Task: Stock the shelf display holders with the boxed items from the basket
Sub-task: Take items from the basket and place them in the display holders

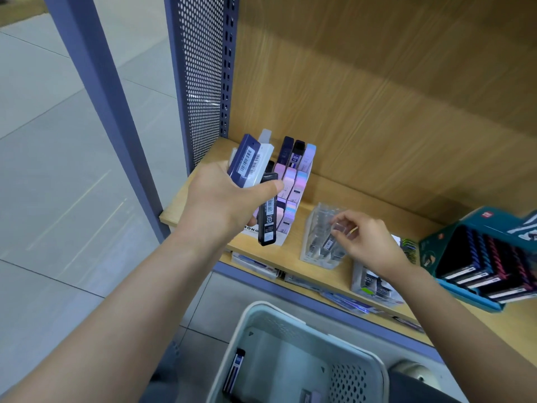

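My left hand (pixel 220 196) grips a bunch of slim boxes (pixel 252 170), navy, white and black, in front of the white tiered holder (pixel 293 181) filled with pastel and dark boxes. My right hand (pixel 360 237) pinches a small clear box (pixel 338 228) over the clear plastic holder (pixel 316 242) on the wooden shelf (pixel 325 196). Below, the pale grey basket (pixel 261 318) contains a dark slim box (pixel 234 370) at its left wall and a pale one (pixel 312 397) near the bottom edge.
A teal display carton (pixel 476 257) with dark boxes stands tilted at the shelf's right. Another small clear holder (pixel 372 283) sits at the shelf front. A blue perforated metal side panel (pixel 200 71) bounds the shelf on the left. More packs lie on the shelf below.
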Demonstrator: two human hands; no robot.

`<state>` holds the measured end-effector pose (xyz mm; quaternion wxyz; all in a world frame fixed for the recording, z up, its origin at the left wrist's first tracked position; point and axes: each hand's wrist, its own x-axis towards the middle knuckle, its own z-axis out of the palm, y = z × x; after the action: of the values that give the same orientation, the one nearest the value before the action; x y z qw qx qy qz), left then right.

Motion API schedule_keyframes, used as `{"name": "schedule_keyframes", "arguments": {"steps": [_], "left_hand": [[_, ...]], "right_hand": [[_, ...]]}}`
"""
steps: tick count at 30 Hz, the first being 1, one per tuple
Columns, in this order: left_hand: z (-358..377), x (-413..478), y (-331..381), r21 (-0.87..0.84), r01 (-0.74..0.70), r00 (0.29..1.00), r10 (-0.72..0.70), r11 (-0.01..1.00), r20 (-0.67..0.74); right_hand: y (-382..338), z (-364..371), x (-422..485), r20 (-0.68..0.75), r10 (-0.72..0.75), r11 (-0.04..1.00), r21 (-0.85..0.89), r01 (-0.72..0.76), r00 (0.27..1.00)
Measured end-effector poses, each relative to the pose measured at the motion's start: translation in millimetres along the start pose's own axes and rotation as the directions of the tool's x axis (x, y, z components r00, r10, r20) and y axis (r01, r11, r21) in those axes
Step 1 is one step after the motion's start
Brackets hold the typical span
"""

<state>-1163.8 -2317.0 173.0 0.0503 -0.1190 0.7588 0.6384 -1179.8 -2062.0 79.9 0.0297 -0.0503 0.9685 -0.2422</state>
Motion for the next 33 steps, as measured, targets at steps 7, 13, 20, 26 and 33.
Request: {"name": "schedule_keyframes", "arguments": {"steps": [7, 13, 20, 26, 33], "left_hand": [[14.4, -3.4, -0.5, 0.004, -0.01, 0.999, 0.01, 1.0, 0.05], [19.7, -3.4, -1.4, 0.021, -0.016, 0.998, 0.014, 1.0, 0.064], [19.2, -1.1, -4.3, 0.058, -0.012, 0.998, 0.008, 0.998, 0.062], [17.5, -0.8, -5.4, 0.061, -0.002, 0.998, -0.002, 0.998, 0.064], [16.5, -0.5, -5.6, 0.058, 0.005, 0.998, -0.008, 0.998, 0.055]], "right_hand": [[12.0, 7.0, -9.4, 0.03, 0.015, 0.999, -0.042, -0.014, 0.999], [15.4, 2.6, -9.1, 0.03, -0.081, 0.993, -0.082, 0.084, 0.996], [18.0, 15.9, -11.9, 0.045, -0.06, 0.984, -0.166, 0.067, 0.997], [22.5, 26.2, -11.1, 0.109, 0.002, 0.957, -0.289, 0.03, 0.994], [-18.1, 17.1, -16.5, -0.057, -0.019, 0.99, 0.139, 0.027, 0.998]]}}
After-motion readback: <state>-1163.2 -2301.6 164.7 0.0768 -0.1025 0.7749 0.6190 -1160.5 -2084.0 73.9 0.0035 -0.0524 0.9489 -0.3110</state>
